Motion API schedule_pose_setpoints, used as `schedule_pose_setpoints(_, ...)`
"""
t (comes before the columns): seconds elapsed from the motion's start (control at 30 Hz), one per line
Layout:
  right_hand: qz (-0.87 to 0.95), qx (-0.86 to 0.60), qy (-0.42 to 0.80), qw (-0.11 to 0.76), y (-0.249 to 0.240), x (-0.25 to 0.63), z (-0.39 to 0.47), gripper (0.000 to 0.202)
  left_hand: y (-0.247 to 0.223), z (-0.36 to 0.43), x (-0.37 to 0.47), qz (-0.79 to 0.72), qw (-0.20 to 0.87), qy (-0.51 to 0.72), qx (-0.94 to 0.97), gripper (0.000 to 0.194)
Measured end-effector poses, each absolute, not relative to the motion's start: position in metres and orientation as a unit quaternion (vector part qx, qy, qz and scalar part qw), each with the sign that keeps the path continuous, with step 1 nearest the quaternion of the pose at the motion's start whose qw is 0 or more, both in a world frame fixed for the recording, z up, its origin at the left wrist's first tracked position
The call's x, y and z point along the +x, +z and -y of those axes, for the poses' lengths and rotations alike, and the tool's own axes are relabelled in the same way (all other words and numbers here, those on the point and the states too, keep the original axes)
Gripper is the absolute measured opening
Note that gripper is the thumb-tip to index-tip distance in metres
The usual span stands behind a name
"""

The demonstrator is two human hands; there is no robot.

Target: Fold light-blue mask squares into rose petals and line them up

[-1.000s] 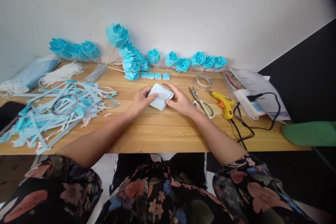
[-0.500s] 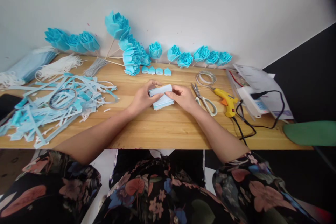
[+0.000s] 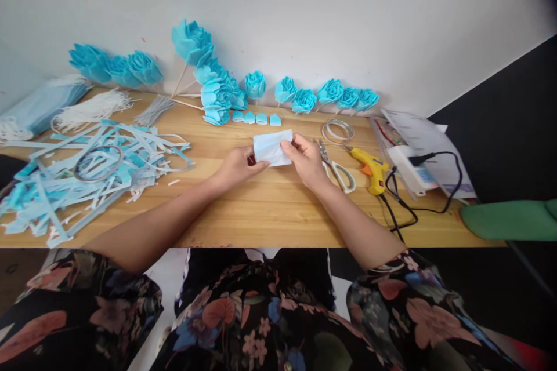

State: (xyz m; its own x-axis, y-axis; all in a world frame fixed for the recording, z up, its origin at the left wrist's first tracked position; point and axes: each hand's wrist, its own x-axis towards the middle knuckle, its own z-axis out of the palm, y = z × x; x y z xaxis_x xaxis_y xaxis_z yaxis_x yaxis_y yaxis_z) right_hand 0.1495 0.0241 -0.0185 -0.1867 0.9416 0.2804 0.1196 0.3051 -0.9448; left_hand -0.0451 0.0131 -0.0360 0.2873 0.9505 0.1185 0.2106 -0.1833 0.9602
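Observation:
Over the middle of the wooden table (image 3: 261, 208), a pale blue rectangle of folded mask-like fabric (image 3: 268, 148) is held up between both hands. My left hand (image 3: 238, 169) has its thumb along the lower left corner, its other fingers partly hidden behind the fabric. My right hand (image 3: 306, 157) pinches the right side, thumb flat on the front face. Just beyond lie several small folded blue pieces (image 3: 261, 119) in a row. Scissors (image 3: 336, 168) with pale handles rest right beside my right hand.
Blue fabric roses (image 3: 216, 98) on sticks line the wall. Left is a heap of blue strips (image 3: 87, 177), with white cords (image 3: 93, 109) and stacked masks (image 3: 47, 105) behind. To the right are tape rolls (image 3: 337, 131), a yellow glue gun (image 3: 372, 169) and a power strip (image 3: 411, 171).
The fabric has turned from a tilted, layered stack to a flatter, nearly level sheet facing me. My left thumb has slid down to its lower left corner. The view has shifted slightly.

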Motion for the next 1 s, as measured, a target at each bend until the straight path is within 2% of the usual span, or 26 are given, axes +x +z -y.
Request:
schedule_pose_setpoints(0.1,0.656,-0.427,0.408,0.470,-0.019,0.147,-0.023,0.035,-0.036,-0.009,-0.044,-0.443,0.440,0.387,0.678,0.032)
schedule_pose_setpoints(0.2,0.700,-0.455,0.319,0.449,-0.014,0.150,-0.021,0.032,-0.031,-0.007,-0.043,-0.427,0.446,0.381,0.689,0.034)
schedule_pose_setpoints(0.3,0.768,-0.444,0.187,0.423,-0.005,0.159,-0.022,0.026,-0.025,-0.009,-0.045,-0.413,0.451,0.391,0.688,0.043)
schedule_pose_setpoints(0.4,0.824,-0.402,0.119,0.380,0.004,0.167,-0.024,0.024,-0.021,-0.013,-0.049,-0.401,0.432,0.421,0.689,0.055)
schedule_pose_setpoints(0.63,0.882,-0.365,0.095,0.282,0.006,0.163,-0.019,0.038,-0.024,-0.009,-0.047,-0.384,0.391,0.388,0.741,0.074)
schedule_pose_setpoints(0.73,0.886,-0.370,0.082,0.268,0.006,0.163,-0.018,0.045,-0.026,-0.006,-0.045,-0.379,0.387,0.392,0.744,0.081)
schedule_pose_setpoints(0.87,0.882,-0.377,0.088,0.268,0.005,0.166,-0.021,0.050,-0.027,-0.007,-0.046,-0.380,0.435,0.397,0.713,0.088)
schedule_pose_setpoints(0.93,0.879,-0.376,0.094,0.278,0.004,0.167,-0.022,0.046,-0.025,-0.008,-0.046,-0.384,0.447,0.387,0.709,0.088)
schedule_pose_setpoints(1.0,0.871,-0.378,0.103,0.296,0.003,0.167,-0.021,0.042,-0.024,-0.009,-0.046,-0.386,0.450,0.381,0.710,0.077)
